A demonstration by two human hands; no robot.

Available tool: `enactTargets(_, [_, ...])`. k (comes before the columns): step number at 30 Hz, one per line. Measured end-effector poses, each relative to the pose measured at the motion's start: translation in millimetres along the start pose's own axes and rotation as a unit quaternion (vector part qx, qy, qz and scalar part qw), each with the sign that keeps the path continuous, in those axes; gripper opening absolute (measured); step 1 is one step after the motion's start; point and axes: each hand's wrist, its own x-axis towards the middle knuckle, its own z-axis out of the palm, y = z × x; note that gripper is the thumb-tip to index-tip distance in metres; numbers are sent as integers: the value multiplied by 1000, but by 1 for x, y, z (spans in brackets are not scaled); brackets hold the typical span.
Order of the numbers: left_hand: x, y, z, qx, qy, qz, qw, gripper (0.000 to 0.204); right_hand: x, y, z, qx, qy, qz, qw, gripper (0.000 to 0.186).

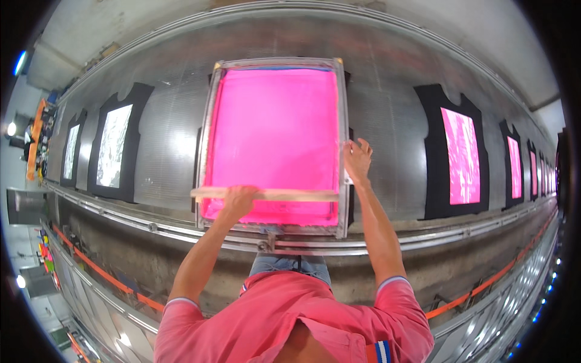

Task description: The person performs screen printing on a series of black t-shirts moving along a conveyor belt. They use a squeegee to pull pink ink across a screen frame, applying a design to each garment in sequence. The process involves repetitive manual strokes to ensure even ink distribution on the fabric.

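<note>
The left hand (239, 199) gripped a wooden squeegee (266, 194) lying across the near end of the pink screen (275, 139), fingers closed around it. The right hand (357, 160) rested open on the metal frame (343, 133)'s right edge. Black shirts (451, 157) lay well apart on the long surface (387, 91) either side.

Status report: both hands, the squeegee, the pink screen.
Left hand gripping wooden squeegee at near end of pink screen. Right hand on frame's right rail. Nothing blocking the screen.

Bare table (387, 115) lies open beside the metal-framed screen (342, 121) (black shirts (433, 151) further out), rail (181, 233) bounding the near edge
</note>
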Motion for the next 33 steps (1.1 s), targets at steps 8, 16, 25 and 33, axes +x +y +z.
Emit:
enactTargets(8, [207,-67,-26,8,38,52,998,26,95,-87,5,-239,-200,-255,915,16])
enactTargets(16, [353,-220,-109,116,30,-12,993,22,288,-152,18,-221,-126,-258,932,20])
enactTargets(25, [391,-247,-89,131,89,-27,987,18,314,-140,38,-239,-96,-257,931,38])
enactTargets(33, [332,-234,-66,156,43,-53,985,45,252,-123,38,-215,-72,-270,936,35])
